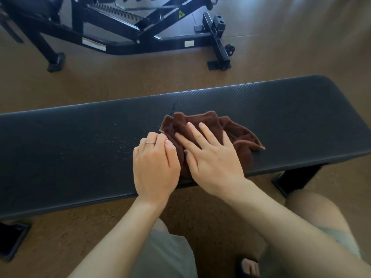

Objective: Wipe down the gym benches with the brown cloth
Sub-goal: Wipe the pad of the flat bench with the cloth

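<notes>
Your right hand (212,157), fingers spread, presses the cloth (236,137) mid-counter (60,141). Your left hand (154,167), fingers curled, touches its edge. Droplets (124,145) left of the cloth and the far bench (120,33) likely remain.

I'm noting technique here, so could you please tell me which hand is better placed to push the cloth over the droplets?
The right hand: it lies flat on the brown cloth, while the left hand rests at its edge, between it and the droplets.
</notes>
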A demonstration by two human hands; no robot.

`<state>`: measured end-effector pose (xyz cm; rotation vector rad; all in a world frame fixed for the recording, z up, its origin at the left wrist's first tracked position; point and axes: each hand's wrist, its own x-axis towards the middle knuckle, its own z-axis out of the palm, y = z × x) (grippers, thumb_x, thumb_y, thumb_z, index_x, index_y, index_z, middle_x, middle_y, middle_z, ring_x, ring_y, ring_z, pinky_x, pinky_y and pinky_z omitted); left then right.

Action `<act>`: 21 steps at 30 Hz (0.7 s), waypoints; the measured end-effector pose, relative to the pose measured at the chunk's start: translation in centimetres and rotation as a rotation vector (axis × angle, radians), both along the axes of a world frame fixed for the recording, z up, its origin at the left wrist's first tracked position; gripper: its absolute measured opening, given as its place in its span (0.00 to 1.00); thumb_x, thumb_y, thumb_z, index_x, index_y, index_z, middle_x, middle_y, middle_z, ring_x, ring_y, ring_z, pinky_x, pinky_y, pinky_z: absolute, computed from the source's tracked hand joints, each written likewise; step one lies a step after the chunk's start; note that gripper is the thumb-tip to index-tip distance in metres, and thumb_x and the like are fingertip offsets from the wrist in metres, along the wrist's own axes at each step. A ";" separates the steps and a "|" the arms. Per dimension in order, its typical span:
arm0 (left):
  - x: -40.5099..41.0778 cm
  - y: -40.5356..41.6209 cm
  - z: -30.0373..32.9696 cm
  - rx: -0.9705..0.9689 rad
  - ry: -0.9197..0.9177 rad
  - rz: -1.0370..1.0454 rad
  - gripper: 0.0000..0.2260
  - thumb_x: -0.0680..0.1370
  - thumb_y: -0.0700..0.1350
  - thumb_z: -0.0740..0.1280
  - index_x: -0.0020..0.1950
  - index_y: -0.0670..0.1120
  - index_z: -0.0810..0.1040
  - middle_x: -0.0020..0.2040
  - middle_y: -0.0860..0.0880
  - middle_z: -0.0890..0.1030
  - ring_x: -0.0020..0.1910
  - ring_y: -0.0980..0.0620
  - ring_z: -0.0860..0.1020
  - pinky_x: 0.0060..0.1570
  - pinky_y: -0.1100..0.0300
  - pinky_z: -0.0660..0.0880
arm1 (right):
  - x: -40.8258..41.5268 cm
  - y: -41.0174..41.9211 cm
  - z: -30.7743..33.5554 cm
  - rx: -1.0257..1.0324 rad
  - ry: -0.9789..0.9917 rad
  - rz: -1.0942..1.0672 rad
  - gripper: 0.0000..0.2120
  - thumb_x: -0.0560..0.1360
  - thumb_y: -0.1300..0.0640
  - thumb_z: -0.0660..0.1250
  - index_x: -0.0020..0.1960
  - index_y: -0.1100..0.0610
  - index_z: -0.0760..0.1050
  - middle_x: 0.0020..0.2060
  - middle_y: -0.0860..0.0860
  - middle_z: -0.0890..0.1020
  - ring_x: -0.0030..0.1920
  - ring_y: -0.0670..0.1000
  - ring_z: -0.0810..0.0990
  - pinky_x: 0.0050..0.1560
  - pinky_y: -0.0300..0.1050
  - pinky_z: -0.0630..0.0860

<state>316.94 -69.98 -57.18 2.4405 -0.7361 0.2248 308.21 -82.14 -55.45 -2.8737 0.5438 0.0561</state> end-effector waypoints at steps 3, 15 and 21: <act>0.0 -0.2 0.0 0.008 -0.006 0.015 0.16 0.85 0.47 0.52 0.49 0.45 0.77 0.46 0.48 0.77 0.43 0.51 0.74 0.47 0.50 0.75 | 5.7 -2.9 -0.1 -0.021 -0.014 0.031 0.26 0.85 0.42 0.41 0.82 0.38 0.54 0.84 0.46 0.54 0.84 0.53 0.50 0.81 0.64 0.48; 0.0 -0.4 -0.3 -0.154 -0.086 0.263 0.13 0.84 0.43 0.51 0.41 0.44 0.68 0.39 0.47 0.70 0.39 0.48 0.68 0.41 0.50 0.69 | 10.7 -0.8 0.0 -0.009 -0.032 0.377 0.25 0.86 0.43 0.44 0.83 0.40 0.55 0.84 0.47 0.54 0.84 0.54 0.50 0.81 0.64 0.46; 0.0 -0.6 0.1 -0.080 -0.069 0.273 0.12 0.82 0.41 0.52 0.39 0.44 0.66 0.38 0.47 0.70 0.38 0.47 0.69 0.42 0.46 0.69 | 8.0 -12.3 -0.7 0.010 -0.069 0.063 0.25 0.85 0.43 0.45 0.81 0.38 0.59 0.83 0.46 0.59 0.83 0.51 0.54 0.80 0.63 0.52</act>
